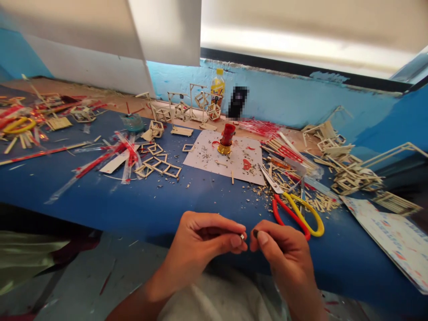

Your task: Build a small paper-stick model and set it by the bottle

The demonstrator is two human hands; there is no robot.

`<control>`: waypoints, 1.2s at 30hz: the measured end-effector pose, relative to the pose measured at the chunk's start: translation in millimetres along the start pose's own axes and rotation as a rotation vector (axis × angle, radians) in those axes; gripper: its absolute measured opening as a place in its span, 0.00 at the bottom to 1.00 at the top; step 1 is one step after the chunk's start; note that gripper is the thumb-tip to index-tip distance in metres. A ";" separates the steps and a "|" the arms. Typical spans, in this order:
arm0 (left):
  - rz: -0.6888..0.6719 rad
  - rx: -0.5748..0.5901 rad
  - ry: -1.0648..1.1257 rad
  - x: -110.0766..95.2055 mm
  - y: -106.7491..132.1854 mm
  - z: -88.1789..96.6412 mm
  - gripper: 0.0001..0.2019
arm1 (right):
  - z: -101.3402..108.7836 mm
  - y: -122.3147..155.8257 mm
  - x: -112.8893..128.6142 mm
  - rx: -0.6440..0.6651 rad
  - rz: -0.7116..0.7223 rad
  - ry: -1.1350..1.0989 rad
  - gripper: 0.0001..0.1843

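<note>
Above the near edge of the blue table, my left hand point(207, 238) is closed in a pinch. A small pale piece point(242, 236), looking like the end of a wooden stick, shows between its thumb and forefinger. Just to the right, my right hand point(284, 249) pinches a small dark piece point(255, 233) whose kind I cannot make out. The fingertips of both hands are close together with a narrow gap. Scissors point(294, 209) with red and yellow handles lie beyond my right hand, blades pointing away to the left.
A red candle on a gold base point(224, 149) stands on a white sheet point(200, 154) strewn with dark bits. Wooden stick frames point(160, 166) lie left of it. Cut sticks point(321, 203) and a patterned paper point(394, 240) are at right. A bottle point(218, 84) stands by the wall.
</note>
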State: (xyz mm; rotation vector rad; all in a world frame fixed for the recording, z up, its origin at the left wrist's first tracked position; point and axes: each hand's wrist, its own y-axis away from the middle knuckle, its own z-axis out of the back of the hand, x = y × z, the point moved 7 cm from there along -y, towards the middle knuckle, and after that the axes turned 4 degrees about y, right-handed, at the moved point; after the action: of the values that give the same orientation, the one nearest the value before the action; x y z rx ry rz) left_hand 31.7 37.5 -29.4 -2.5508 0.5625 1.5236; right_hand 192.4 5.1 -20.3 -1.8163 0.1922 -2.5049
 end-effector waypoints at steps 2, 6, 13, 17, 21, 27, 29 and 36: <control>-0.047 -0.076 -0.101 -12.2 -4.0 11.4 0.04 | 8.6 -10.3 2.8 0.000 -0.025 0.105 0.20; -0.183 -0.197 -0.389 -52.9 -21.1 40.4 0.05 | 16.0 -52.1 14.8 0.108 -0.004 0.364 0.18; -0.278 -0.243 -1.173 -86.4 -56.0 79.5 0.10 | 6.3 -117.7 -8.1 0.172 -0.116 0.074 0.04; -0.297 -0.190 -1.235 -77.9 -63.5 91.1 0.08 | 15.6 -114.1 -20.5 0.066 -0.301 -0.306 0.09; -0.401 -0.165 -1.246 -71.2 -54.4 70.7 0.09 | 14.1 -91.3 -15.6 0.026 -0.505 -0.647 0.07; -0.734 0.154 -1.072 -42.6 -7.7 -12.5 0.11 | -32.6 -38.8 -9.4 0.074 -0.672 -0.983 0.14; -0.755 0.205 -1.112 -31.2 1.0 -22.3 0.07 | -53.8 -21.1 -9.0 0.193 -0.726 -1.215 0.19; -0.819 0.380 -1.191 -23.9 17.7 -12.8 0.10 | -62.1 1.6 -18.5 0.237 -0.788 -1.437 0.31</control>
State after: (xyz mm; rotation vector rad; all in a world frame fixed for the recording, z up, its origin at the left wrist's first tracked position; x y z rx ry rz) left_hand 25.5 23.6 -0.9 -0.9881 -0.2994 1.8838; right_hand 139.2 10.3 -57.0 -3.2888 -0.9236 -0.6555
